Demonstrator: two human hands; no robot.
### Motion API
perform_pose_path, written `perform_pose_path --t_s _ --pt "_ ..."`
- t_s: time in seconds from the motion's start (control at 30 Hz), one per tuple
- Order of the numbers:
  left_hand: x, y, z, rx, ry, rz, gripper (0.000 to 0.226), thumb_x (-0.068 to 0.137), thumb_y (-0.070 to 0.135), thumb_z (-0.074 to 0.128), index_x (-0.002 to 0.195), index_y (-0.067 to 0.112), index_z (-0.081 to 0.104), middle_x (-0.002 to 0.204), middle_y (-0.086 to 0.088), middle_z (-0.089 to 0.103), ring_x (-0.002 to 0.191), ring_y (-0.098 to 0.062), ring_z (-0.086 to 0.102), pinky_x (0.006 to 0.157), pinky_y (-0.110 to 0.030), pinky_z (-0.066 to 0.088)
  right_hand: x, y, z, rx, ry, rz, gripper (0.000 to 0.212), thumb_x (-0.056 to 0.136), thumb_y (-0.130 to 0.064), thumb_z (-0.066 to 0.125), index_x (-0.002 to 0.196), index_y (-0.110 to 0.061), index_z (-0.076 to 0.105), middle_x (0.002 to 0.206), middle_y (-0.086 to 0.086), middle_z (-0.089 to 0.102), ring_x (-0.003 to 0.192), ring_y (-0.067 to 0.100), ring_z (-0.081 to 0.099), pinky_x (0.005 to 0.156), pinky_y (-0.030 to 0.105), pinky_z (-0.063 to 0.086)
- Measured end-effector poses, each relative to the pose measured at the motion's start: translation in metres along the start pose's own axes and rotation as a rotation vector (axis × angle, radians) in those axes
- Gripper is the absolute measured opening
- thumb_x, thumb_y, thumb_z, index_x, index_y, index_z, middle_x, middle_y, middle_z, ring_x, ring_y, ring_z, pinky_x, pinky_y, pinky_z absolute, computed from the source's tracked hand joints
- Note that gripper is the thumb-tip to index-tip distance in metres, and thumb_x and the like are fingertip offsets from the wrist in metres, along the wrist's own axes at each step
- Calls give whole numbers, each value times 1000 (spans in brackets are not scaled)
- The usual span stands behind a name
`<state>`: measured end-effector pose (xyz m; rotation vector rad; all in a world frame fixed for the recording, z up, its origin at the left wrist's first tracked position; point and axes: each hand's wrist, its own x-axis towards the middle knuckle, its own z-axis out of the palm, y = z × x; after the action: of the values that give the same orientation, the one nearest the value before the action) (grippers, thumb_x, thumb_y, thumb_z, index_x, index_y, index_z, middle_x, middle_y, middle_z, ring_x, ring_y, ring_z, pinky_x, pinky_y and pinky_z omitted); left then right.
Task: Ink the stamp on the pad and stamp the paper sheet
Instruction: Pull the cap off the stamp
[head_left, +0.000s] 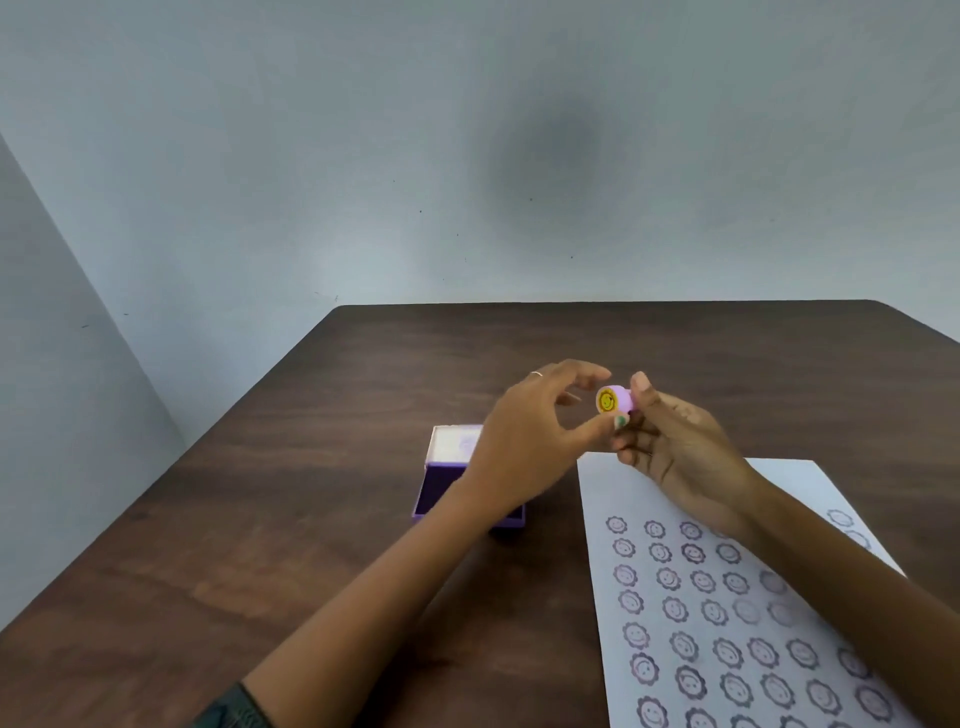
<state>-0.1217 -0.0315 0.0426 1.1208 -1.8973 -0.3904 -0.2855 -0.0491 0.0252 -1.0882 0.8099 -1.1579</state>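
Observation:
A small pink round stamp (612, 399) with a yellow smiley on its end is held above the table between my two hands. My right hand (670, 441) grips its body with thumb and fingers. My left hand (530, 431) touches it with thumb and fingertips from the left, the fingers spread. The purple ink pad box (447, 475) lies open on the table below my left hand, its lid raised; my wrist hides part of it. The white paper sheet (727, 597) lies at the right, covered with several rows of purple smiley-flower prints.
The dark wooden table (311, 519) runs to a far edge against a pale wall. Its left edge slants toward the lower left. My right forearm crosses over the sheet's right side.

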Motion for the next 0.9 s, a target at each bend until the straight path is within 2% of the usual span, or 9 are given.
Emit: perform_pose_path --t_s 0.07,0.17,0.33,0.57,0.67,0.8,0.9 --pt "-1 0 7 -65 74 5 31 82 33 69 109 19 65 103 7 70 87 -7 64 77 -32 55 1 -2 -2 22 -11 10 34 79 -44 58 83 -12 69 64 1 66 56 8 57 54 19 50" --pt "-6 -2 11 -89 148 28 26 82 28 69 105 17 67 97 7 71 84 -5 65 76 -25 56 1 -2 -2 17 -49 12 32 79 -41 59 81 -10 66 61 -1 64 54 7 54 53 18 48" --pt "-9 -3 10 -88 145 22 23 84 24 67 105 14 67 96 6 70 85 -2 63 77 -13 50 1 2 1 31 -52 -37 23 78 -30 59 84 -9 66 64 1 62 57 7 53 55 17 50" --pt "-10 -7 6 -160 150 -46 22 85 21 67 104 10 67 95 0 72 83 -7 64 75 -14 51 -1 6 4 19 -17 -113 21 76 -20 61 93 -11 65 70 -1 70 60 8 60 56 17 53" --pt "-9 -8 2 -156 177 -58 19 84 21 68 100 12 68 92 2 72 81 -8 65 73 -16 52 -3 5 3 -42 48 -160 19 76 -22 63 93 -14 67 74 -2 72 61 9 62 59 18 55" --pt "-10 -16 -3 107 8 -15 21 82 26 67 101 17 66 95 3 70 82 -10 62 78 -29 53 -4 5 0 -118 180 -178 21 72 -29 65 89 -18 67 72 -7 73 59 8 62 62 20 55" --pt "-13 -20 -1 288 -132 -36 24 84 27 63 107 19 64 104 0 69 92 -12 59 100 -36 42 -4 4 0 -153 216 -176 22 70 -32 66 88 -19 67 70 -7 72 59 7 60 58 18 54"
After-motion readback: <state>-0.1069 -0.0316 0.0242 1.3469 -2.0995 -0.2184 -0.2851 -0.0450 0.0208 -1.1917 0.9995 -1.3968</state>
